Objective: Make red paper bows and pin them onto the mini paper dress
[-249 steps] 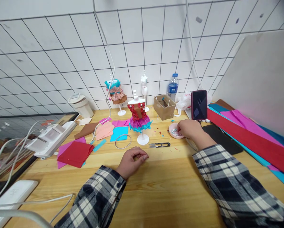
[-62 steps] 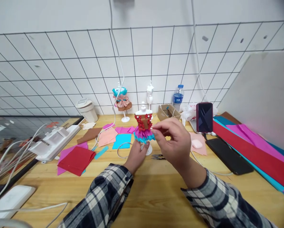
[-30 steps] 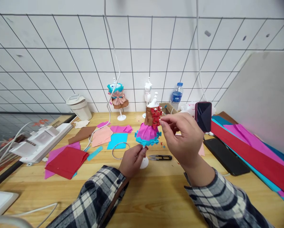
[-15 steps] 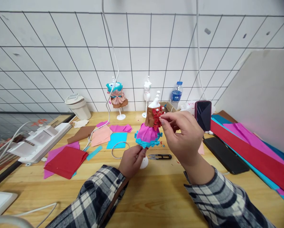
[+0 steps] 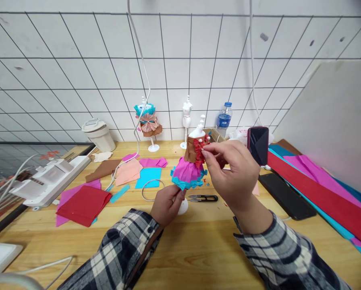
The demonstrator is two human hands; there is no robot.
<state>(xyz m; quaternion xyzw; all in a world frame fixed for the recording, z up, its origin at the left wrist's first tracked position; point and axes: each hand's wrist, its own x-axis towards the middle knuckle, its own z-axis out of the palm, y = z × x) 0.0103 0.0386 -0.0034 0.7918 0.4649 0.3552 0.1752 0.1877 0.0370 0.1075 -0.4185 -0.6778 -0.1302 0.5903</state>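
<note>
A small white mannequin [image 5: 198, 132] wears a brown bodice, a red ruffled strip [image 5: 199, 150] with white beads, and a magenta skirt [image 5: 186, 170] edged in blue. Closed around its stand just below the skirt hem is my left hand [image 5: 167, 204]; the round white base [image 5: 183, 207] shows beside it. My right hand [image 5: 233, 173] pinches with thumb and forefinger at the red ruffle; a tiny white bead seems to be at the fingertips, mostly hidden. Black thread snips [image 5: 203, 198] lie on the table just behind the base.
Coloured paper pieces, including a red sheet [image 5: 84, 205], lie left, near a white power strip [image 5: 58, 181]. At the back stand a cup [image 5: 99, 135], a dressed mannequin [image 5: 148, 121], a bare mannequin [image 5: 187, 114] and a water bottle [image 5: 224, 119]. Phones [image 5: 286, 195] and long paper strips lie right.
The mannequin has tilted slightly to the right. My right fingertips have come up against the red ruffle, and the white bead between them shows less. My left hand keeps its hold.
</note>
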